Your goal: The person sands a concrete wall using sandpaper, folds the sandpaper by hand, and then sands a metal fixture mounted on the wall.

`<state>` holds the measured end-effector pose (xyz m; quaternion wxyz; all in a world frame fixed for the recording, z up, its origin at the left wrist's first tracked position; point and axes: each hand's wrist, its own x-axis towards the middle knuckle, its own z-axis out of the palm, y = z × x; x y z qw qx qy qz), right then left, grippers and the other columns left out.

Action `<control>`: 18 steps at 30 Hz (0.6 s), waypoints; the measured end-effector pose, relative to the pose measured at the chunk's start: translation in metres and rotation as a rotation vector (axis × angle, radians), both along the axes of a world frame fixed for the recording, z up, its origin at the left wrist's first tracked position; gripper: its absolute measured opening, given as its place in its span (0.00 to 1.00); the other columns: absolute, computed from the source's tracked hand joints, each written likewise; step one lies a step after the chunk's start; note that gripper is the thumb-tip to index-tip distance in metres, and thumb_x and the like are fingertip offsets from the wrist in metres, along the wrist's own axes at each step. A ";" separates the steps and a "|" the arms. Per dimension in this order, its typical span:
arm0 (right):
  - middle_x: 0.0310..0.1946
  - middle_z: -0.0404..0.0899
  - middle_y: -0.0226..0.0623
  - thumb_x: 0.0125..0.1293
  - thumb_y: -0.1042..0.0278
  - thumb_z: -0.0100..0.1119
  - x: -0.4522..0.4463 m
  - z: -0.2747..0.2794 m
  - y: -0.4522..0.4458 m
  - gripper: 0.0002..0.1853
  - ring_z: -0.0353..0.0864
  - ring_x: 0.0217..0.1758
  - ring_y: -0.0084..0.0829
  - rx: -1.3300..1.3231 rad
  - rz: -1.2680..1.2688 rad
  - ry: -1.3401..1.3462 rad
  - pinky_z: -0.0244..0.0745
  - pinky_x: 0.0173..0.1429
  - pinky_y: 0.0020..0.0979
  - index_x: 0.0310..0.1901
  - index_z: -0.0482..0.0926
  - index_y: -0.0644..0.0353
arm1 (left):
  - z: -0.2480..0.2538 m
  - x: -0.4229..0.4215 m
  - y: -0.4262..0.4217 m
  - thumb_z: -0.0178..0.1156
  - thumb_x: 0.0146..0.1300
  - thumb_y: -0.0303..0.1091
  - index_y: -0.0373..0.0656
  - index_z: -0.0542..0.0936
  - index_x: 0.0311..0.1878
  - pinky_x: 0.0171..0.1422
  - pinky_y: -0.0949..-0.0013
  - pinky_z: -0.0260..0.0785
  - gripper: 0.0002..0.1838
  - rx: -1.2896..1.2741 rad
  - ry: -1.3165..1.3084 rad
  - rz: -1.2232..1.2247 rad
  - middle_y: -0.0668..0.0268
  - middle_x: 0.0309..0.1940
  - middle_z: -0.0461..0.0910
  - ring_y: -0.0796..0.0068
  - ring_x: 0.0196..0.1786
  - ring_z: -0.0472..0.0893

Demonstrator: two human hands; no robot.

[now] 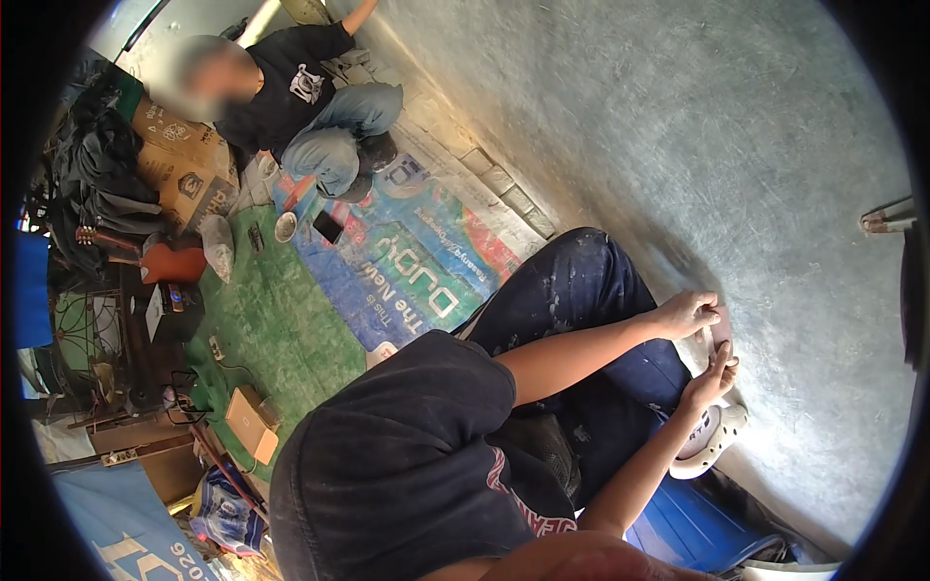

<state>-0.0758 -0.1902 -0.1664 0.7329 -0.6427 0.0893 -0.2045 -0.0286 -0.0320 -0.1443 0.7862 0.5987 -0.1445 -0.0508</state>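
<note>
My left hand (pixel 686 316) and my right hand (pixel 712 380) are close together in front of the grey wall (pixel 794 242). Between them is a small, flat, reddish-brown piece of sandpaper (pixel 722 327), pinched by the fingers of both hands. My left fingers grip its upper end and my right fingers its lower end. Below the hands, a cream clog (pixel 712 443) with holes is on my foot. My bent knee in dark, white-smudged trousers (pixel 581 281) rises beside my left forearm.
Another person (pixel 310 107) sits by the wall at upper left. A phone (pixel 327 227) and a cup (pixel 286 227) lie on the printed banner (pixel 387 281). Cardboard boxes (pixel 184 165), a guitar (pixel 174 259) and a small carton (pixel 252 426) are leftward. A blue plastic item (pixel 693 523) is near my foot.
</note>
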 end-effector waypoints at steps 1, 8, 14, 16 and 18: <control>0.33 0.74 0.28 0.70 0.65 0.59 0.000 -0.001 -0.001 0.11 0.70 0.40 0.19 -0.012 0.003 0.006 0.63 0.53 0.28 0.30 0.70 0.54 | 0.000 0.000 0.000 0.57 0.69 0.32 0.37 0.71 0.34 0.29 0.72 0.72 0.10 0.002 -0.001 0.000 0.65 0.26 0.75 0.78 0.26 0.81; 0.36 0.79 0.30 0.69 0.65 0.61 0.000 0.008 0.006 0.07 0.74 0.40 0.19 0.007 -0.086 0.074 0.65 0.49 0.25 0.35 0.76 0.57 | -0.002 0.002 0.002 0.57 0.69 0.31 0.38 0.68 0.30 0.29 0.73 0.70 0.12 0.013 -0.047 -0.010 0.68 0.23 0.73 0.79 0.27 0.81; 0.37 0.81 0.30 0.68 0.66 0.61 0.001 -0.002 -0.004 0.07 0.76 0.40 0.18 -0.065 -0.036 0.055 0.67 0.49 0.23 0.41 0.80 0.59 | 0.000 0.002 -0.001 0.59 0.67 0.33 0.38 0.71 0.32 0.29 0.73 0.69 0.11 -0.049 0.024 -0.012 0.69 0.23 0.73 0.81 0.25 0.78; 0.37 0.82 0.30 0.68 0.66 0.61 -0.002 0.003 0.003 0.07 0.76 0.40 0.19 -0.119 -0.005 0.044 0.67 0.50 0.24 0.41 0.80 0.60 | 0.001 0.002 0.000 0.59 0.67 0.34 0.38 0.72 0.32 0.28 0.73 0.69 0.11 -0.063 0.070 -0.007 0.69 0.23 0.73 0.81 0.24 0.77; 0.37 0.82 0.31 0.68 0.67 0.61 -0.002 0.006 0.007 0.07 0.77 0.40 0.20 -0.175 0.026 0.032 0.68 0.51 0.24 0.41 0.81 0.61 | 0.000 0.002 0.005 0.60 0.67 0.36 0.38 0.73 0.32 0.28 0.74 0.68 0.12 0.137 0.023 -0.026 0.71 0.22 0.73 0.83 0.22 0.74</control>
